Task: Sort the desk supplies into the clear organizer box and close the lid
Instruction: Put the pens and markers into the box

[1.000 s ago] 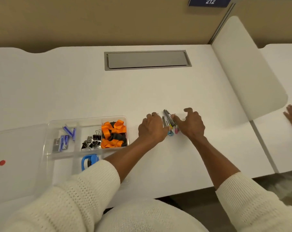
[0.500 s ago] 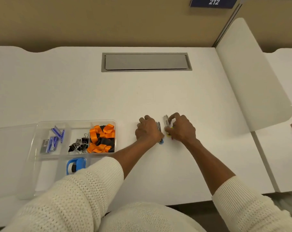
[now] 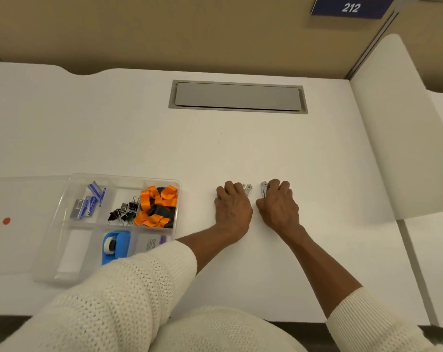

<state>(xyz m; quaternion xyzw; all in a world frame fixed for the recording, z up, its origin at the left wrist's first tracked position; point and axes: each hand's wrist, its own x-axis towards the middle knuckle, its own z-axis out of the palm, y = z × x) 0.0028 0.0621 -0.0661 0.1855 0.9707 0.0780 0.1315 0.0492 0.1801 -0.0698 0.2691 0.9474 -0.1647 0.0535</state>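
The clear organizer box (image 3: 63,196) lies open at the left of the white desk. It holds blue staple strips (image 3: 94,198), black binder clips (image 3: 122,212), orange and black ribbon (image 3: 159,207) and a blue tape dispenser (image 3: 115,246). To its right, my left hand (image 3: 231,209) is curled palm-down over pens (image 3: 248,189); only their silver clips show past my fingers. My right hand (image 3: 278,205), just beside it, is curled over other pens (image 3: 264,189) in the same way. A narrow gap separates the two hands.
The box's clear lid (image 3: 19,240) lies flat to its left, with a red dot (image 3: 6,221) on it. A grey cable hatch (image 3: 238,96) sits at the back of the desk. A white divider panel (image 3: 403,128) stands at the right edge.
The single bunch of coloured pens between my hands has been split. Each hand now covers its own share, and the hands sit slightly apart.
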